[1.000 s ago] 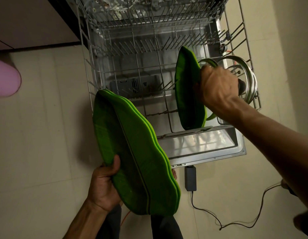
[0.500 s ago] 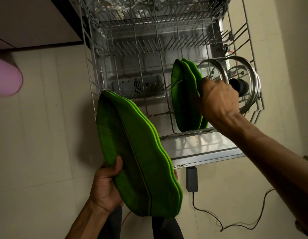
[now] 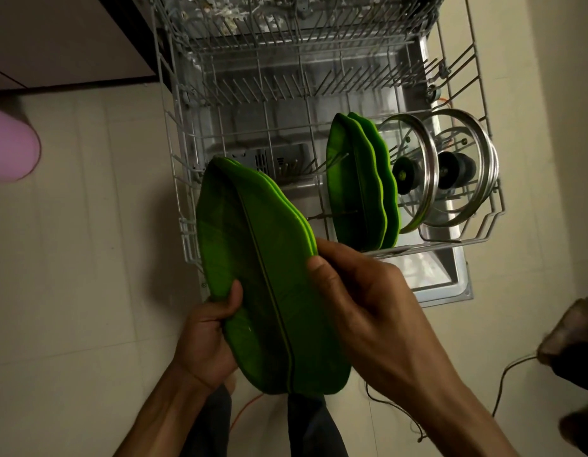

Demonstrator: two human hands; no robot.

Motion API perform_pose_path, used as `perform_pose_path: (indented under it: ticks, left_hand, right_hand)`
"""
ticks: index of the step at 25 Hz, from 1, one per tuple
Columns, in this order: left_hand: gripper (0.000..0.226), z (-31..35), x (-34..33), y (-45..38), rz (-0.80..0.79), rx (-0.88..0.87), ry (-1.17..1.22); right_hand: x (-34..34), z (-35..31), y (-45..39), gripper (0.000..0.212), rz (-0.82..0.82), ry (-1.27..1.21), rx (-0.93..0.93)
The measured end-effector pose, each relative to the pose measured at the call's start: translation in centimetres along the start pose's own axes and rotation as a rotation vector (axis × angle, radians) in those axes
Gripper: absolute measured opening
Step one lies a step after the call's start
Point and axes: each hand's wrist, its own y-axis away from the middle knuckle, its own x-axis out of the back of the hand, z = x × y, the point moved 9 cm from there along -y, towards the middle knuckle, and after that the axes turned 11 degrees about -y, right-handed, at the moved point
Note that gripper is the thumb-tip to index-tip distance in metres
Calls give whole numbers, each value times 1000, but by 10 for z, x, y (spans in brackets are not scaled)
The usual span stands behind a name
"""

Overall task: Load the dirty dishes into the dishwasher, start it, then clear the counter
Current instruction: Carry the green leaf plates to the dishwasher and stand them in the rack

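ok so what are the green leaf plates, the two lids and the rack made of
Green leaf plates: likely plastic or melamine, matte with a slight sheen, judging by the thin wavy moulded edges and uniform colour. Two lids: clear glass with a shiny steel rim and a dark knob, probably plastic. Rack: coated metal wire, pale grey and smooth.

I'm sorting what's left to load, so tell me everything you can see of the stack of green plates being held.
The stack of green leaf-shaped plates looks like smooth plastic, dark green on the face with brighter wavy edges and a raised midrib running lengthwise. At least three edges show at its upper right. It is held tilted on edge in front of the lower rack, not in it. The left hand grips its lower left edge, thumb on the face; the right hand pinches the right edge.
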Motion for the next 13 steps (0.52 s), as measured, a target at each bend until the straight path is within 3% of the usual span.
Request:
perform_pose_path:
  ticks: [6, 8, 11, 13]
  left_hand:
    - [91, 27, -4, -1, 28, -214, -271]
    - [87, 34, -9, 0, 29, -285, -288]
    - [62, 34, -5, -1, 77, -297, -256]
    - [73, 32, 3, -3, 115, -286, -255]
  right_hand:
    - [2, -3, 2, 25, 123, 65, 37]
    - [4, 1, 5, 27, 160, 36, -8]
    - [9, 2, 8, 21, 255, 5, -21]
    - [13, 1, 9, 16, 312, 21, -21]
